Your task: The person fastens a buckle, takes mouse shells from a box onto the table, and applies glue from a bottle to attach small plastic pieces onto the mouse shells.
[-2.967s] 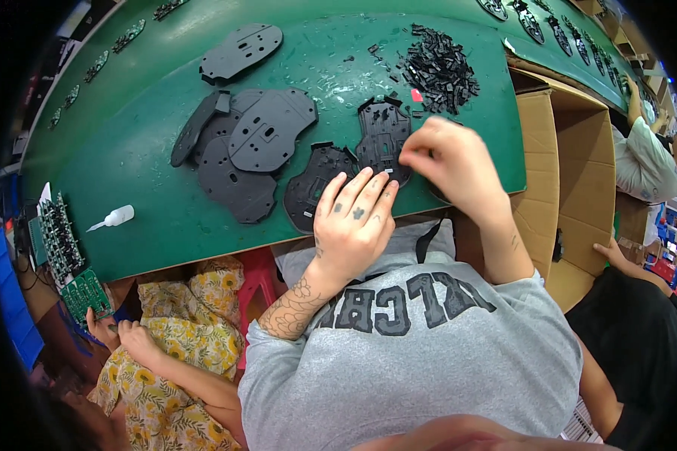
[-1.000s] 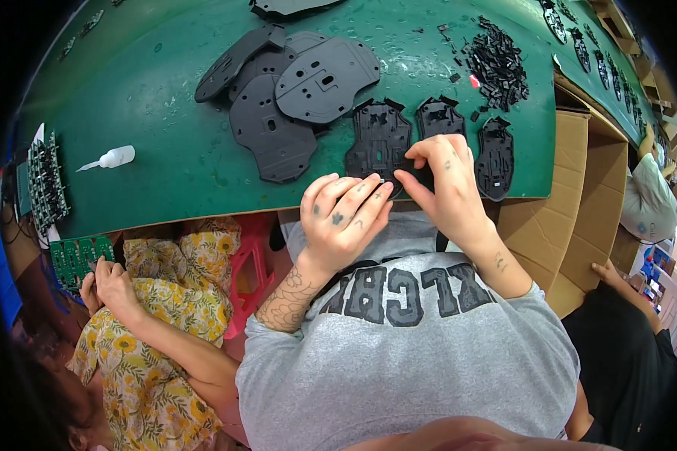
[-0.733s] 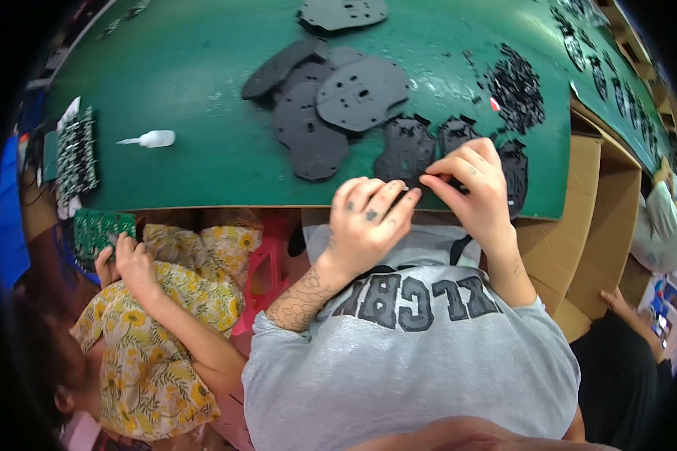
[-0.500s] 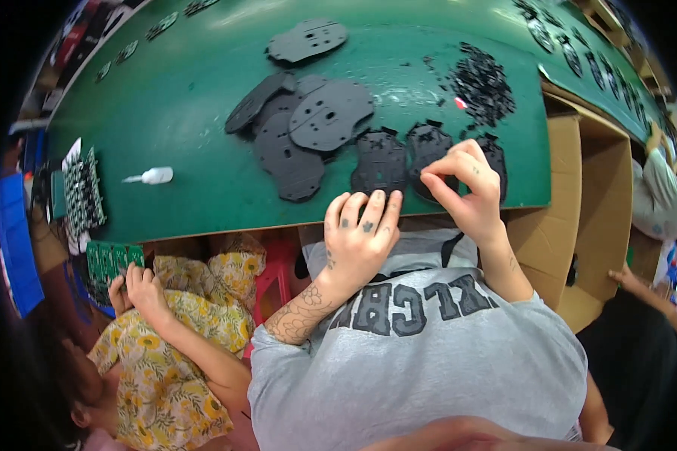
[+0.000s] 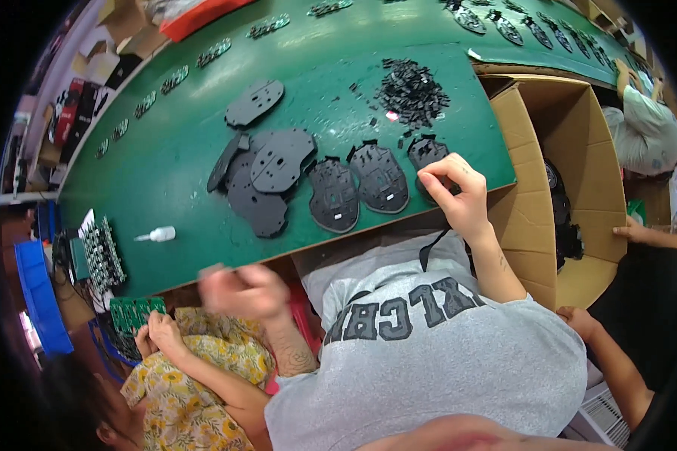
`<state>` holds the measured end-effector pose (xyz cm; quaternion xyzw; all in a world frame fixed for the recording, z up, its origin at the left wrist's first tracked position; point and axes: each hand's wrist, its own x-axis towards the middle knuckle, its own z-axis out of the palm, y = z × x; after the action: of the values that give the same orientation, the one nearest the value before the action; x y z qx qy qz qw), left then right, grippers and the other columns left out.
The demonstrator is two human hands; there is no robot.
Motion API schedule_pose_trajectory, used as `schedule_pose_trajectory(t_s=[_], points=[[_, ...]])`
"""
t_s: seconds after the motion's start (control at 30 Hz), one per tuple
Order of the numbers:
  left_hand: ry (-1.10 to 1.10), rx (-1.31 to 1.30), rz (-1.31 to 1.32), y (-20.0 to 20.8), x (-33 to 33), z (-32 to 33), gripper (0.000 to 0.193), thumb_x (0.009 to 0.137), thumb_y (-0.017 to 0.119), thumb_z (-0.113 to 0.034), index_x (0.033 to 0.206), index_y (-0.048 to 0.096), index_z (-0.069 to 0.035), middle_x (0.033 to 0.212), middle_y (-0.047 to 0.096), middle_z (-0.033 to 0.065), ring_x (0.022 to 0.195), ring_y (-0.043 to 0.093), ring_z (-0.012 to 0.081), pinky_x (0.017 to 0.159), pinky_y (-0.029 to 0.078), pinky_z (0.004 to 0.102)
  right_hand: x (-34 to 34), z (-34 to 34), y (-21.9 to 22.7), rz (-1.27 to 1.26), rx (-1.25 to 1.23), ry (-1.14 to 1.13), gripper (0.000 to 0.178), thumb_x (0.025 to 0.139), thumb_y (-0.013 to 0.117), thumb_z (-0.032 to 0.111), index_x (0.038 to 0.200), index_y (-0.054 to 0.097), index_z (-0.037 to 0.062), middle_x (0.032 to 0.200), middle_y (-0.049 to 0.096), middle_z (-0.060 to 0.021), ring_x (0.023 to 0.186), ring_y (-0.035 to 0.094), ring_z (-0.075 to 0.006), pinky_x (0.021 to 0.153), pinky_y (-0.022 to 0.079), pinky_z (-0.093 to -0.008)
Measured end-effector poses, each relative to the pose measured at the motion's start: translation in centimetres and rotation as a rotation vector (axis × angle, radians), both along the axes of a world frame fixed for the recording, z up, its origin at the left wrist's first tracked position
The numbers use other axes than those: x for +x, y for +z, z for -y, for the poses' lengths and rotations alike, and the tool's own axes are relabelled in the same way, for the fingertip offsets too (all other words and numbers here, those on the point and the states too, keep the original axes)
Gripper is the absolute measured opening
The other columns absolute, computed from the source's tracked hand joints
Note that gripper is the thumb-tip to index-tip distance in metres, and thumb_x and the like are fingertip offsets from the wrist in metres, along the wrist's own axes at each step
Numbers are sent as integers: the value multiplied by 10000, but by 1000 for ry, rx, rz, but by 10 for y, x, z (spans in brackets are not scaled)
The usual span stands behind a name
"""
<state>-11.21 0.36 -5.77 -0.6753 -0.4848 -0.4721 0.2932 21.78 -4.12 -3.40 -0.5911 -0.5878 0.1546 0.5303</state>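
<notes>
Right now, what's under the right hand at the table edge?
The right hand pinches over a black mouse-shaped plastic plate on the green table. Only the plate's far end shows; the fingers cover the rest.

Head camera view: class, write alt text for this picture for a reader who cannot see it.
A person in a grey shirt works at a green table, their right hand pinching at a black plastic plate near the edge, while the blurred left hand is off the table. More black plates, a pile of small black parts and a white bottle lie on it.
</notes>
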Motion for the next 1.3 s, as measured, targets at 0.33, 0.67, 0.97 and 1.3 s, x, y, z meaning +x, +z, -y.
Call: schedule_pose_trajectory(t_s=[0.33,0.67,0.97,1.3], points=[[285,-582,446,-30,-164,-112,554,867,713,-390,1261,593,-19,990,693,86,795,654,187,709,519,316,-18,19,-2,-403,-134,177,62,893,644,38,899,684,-10,750,647,-30,616,579,-56,555,439,-207],[-558,-759,797,43,44,-22,234,826,739,-108,1025,677,-1,1001,661,78,904,612,166,798,503,296,-51,23,-25,-1557,-648,680,556,1016,355,498,1328,426,43,798,609,-81,530,571,-121,377,353,-178],[-996,-979,222,40,163,18,486,727,772,-55,1201,663,-52,1033,565,115,894,574,233,753,491,320,-42,42,-30,-2019,-510,461,381,958,555,460,994,608,85,684,519,54,482,398,20,387,275,-131],[-1169,-862,-18,-2,173,43,423,746,685,-46,1168,661,-30,1215,643,116,906,689,198,689,539,282,33,29,-26,-1120,167,-198,245,917,539,257,824,521,31,609,514,-31,431,461,-105,363,369,-231]])
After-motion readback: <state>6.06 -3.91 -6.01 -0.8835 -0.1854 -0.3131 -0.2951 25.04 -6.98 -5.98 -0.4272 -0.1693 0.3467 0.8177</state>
